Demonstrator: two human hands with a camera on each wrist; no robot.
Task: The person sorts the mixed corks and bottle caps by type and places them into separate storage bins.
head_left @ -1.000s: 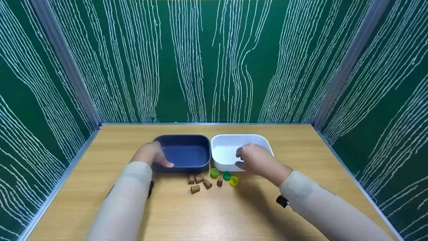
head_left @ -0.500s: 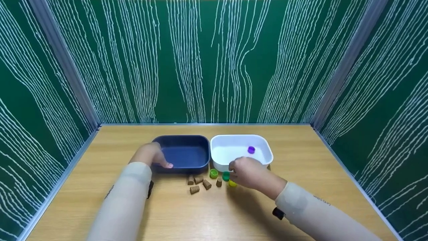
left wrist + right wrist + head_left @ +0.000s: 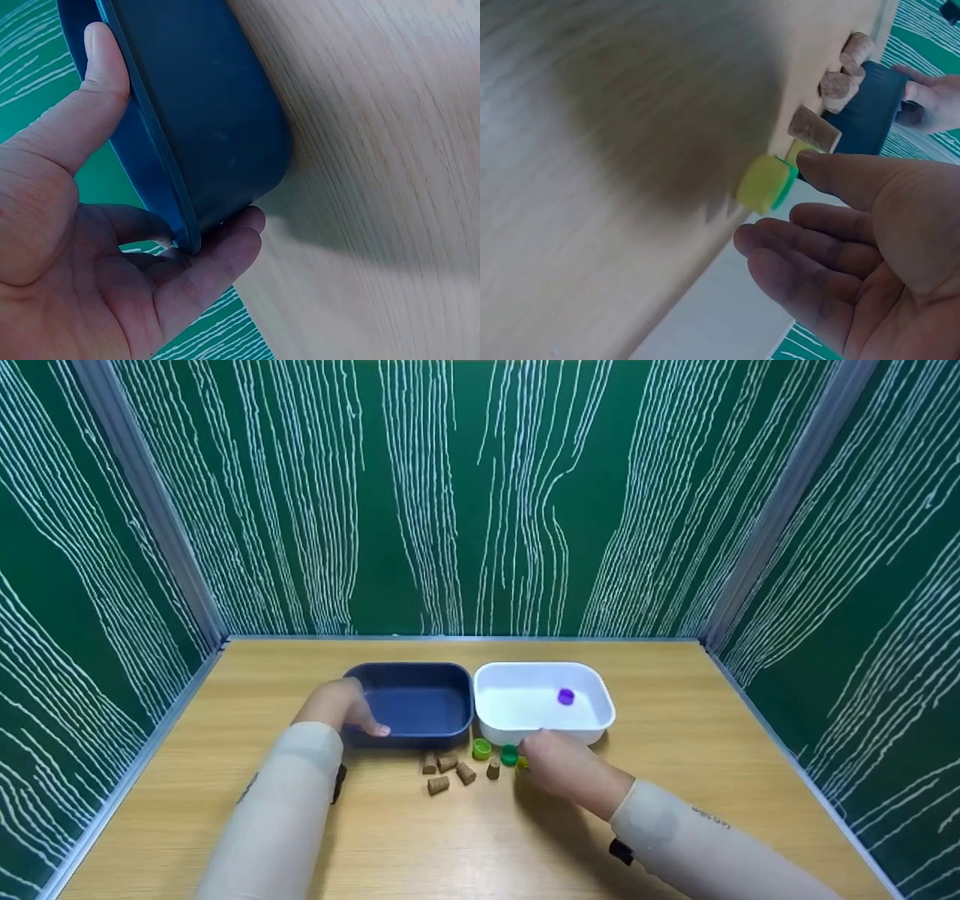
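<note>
Sitting well apart, hands adjoin navy tub's rim, yellow cap respectively.

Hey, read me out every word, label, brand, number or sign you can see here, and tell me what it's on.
"Let's", probably: small dark print on the right sleeve; the rest is too blurred to read.
Unreadable: a dark mark on the left sleeve, too small to make out.
I can make out no lettering on the dark blue bin, white bin, corks or caps.
</note>
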